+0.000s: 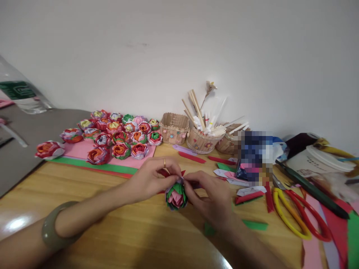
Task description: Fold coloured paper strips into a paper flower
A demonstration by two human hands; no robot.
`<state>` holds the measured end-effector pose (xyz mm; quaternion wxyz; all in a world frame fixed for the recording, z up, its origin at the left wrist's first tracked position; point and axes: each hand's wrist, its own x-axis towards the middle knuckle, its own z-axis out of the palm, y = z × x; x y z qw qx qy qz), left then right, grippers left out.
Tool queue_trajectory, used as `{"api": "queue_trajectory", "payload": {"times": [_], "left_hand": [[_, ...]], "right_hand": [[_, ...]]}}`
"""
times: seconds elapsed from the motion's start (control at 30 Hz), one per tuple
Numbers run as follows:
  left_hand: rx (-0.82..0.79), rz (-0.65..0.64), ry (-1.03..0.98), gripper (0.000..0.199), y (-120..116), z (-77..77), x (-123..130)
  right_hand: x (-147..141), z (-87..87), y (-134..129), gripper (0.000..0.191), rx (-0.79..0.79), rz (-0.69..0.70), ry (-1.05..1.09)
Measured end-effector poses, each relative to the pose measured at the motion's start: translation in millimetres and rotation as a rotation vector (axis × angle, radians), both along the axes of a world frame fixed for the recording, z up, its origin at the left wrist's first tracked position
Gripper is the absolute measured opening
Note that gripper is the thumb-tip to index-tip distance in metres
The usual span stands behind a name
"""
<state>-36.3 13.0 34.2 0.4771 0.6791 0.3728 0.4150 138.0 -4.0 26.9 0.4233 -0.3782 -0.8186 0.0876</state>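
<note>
A folded paper flower (176, 196) with a pink centre, green petals and red and purple outer pieces is held up over the wooden table. My left hand (157, 173), with a ring on one finger, pinches its upper edge. From the other side, my right hand (210, 192) has thumb and forefinger closed at the same edge, close to the left fingertips. Behind the fingers part of the flower is hidden. Folded strips in red (192, 157), green (255, 224) and white and red (250, 195) lie around the hands.
Many finished paper flowers (120, 138) stand on pink paper (75, 149) at the back left. Decorated baskets (174, 129) line the wall, one holding sticks (196, 104). At right lie scissors (303, 213), a dark green long-handled tool (314, 188), a white tub (311, 160) and coloured paper (338, 220).
</note>
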Motion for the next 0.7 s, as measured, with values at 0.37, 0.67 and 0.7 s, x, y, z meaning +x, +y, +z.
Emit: {"api": "queue_trajectory", "payload": {"times": [0.37, 0.67, 0.7], "left_hand": [[-0.176, 0.074, -0.042, 0.009, 8.9, -5.5, 0.5], [-0.264, -0.094, -0.052, 0.003, 10.4, -0.8, -6.9], [-0.303, -0.122, -0.055, 0.007, 11.0, 0.0, -8.8]], "right_hand": [[0.0, 0.1, 11.1, 0.007, -0.469, 0.025, 0.232], [-0.2, 5.9, 7.9, 0.010, -0.393, -0.005, 0.189], [-0.7, 7.8, 6.9, 0.010, -0.377, -0.001, 0.188]]}}
